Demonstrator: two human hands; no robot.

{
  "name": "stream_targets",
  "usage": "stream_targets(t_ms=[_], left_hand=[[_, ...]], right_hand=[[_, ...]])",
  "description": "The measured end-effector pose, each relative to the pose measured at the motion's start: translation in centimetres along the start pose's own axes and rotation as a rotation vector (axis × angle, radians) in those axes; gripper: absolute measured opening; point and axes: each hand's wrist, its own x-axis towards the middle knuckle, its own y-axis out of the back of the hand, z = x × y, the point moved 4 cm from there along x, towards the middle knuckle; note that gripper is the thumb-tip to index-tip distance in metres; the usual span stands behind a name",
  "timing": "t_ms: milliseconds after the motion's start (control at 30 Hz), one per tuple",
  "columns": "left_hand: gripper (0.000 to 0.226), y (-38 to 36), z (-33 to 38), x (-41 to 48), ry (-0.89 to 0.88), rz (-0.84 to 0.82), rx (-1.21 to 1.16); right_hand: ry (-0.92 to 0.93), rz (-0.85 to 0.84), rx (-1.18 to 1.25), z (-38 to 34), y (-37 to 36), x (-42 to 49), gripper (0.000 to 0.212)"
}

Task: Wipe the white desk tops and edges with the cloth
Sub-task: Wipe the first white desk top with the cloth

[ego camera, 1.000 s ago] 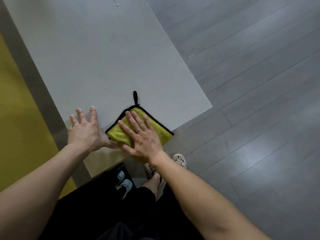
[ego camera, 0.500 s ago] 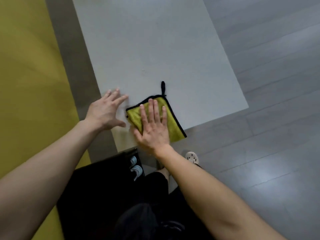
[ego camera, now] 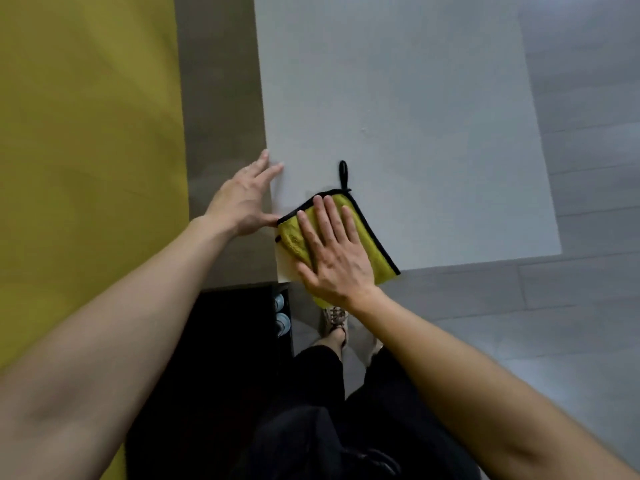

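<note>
right grip [ego camera: 332, 252] released, palm flat on cloth [ego camera: 372, 237]; pressing to drive the wipe | cloth at surface [ego camera: 415, 98] 7 o'clock corner; overhangs near edge, likely catching it | left grip [ego camera: 242, 199] released at cloth's 9 o'clock; flat along side edge, seemingly bracing

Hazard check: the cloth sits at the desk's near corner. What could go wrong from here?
The cloth hangs partly over the white desk's near edge, and the right hand only presses it flat, without a grip; it might slide off. The left hand rests at the desk's left edge and could slip off.
</note>
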Motion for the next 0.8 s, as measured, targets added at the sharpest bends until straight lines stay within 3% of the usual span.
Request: stream_targets(t_ms=[167, 367, 467, 633, 800], left_hand=[[0.107, -3.0, -1.2, -2.7, 0.127, -0.012, -0.339], [0.059, -6.6, -2.4, -3.6, 0.247, 0.073, -0.509], [0.06, -7.2, -2.5, -3.6, 0.291, 0.089, -0.566], [0.066, -8.8, -2.0, -6.5, 0.401, 0.034, -0.74], [0.069, -12.2, -0.2, -11.2, 0.639, 0.107, -0.855]], right_hand=[[0.193, -0.077, -0.064, 2.4, 1.2, -0.7, 0.101], [0.335, -0.133, -0.103, 3.0, 2.2, 0.6, 0.106], [0.422, -0.126, -0.105, 4.5, 3.2, 4.3, 0.096], [0.379, -0.097, -0.098, 8.4, 6.3, 15.6, 0.091], [0.491, -0.122, -0.141, 8.7, 6.4, 17.8, 0.088]])
